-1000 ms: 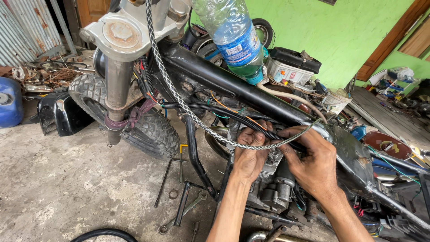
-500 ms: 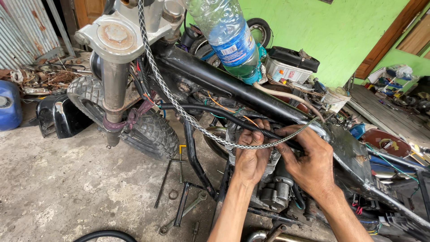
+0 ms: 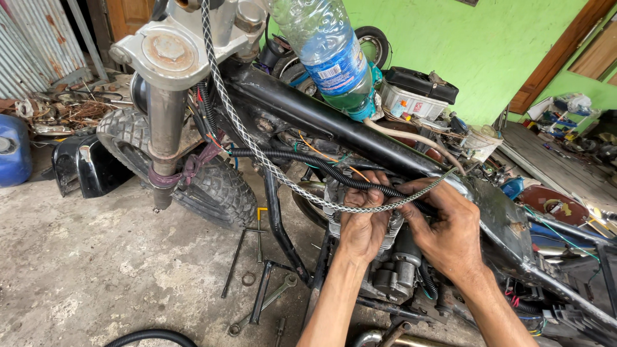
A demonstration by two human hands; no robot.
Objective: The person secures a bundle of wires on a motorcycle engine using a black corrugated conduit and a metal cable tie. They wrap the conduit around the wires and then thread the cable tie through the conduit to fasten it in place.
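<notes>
Lying across grey, stained concrete floor (image 3: 83, 270) at left: blue plastic drum (image 3: 13, 157), glossy black fairing panel (image 3: 87, 168), knobby black front tyre (image 3: 193, 170), loose steel spanners (image 3: 270, 299). Hanging upside down above bare black motorcycle frame (image 3: 308, 115): clear plastic bottle with blue label (image 3: 328, 54), feeding a hose. Left hand (image 3: 363, 225) curling fingers around black corrugated conduit (image 3: 308, 164) against grey engine (image 3: 392, 270); right hand (image 3: 450, 234) pinching same conduit beside braided silver cable (image 3: 257, 151). Routing seemingly unfinished, wiring hanging loose.
</notes>
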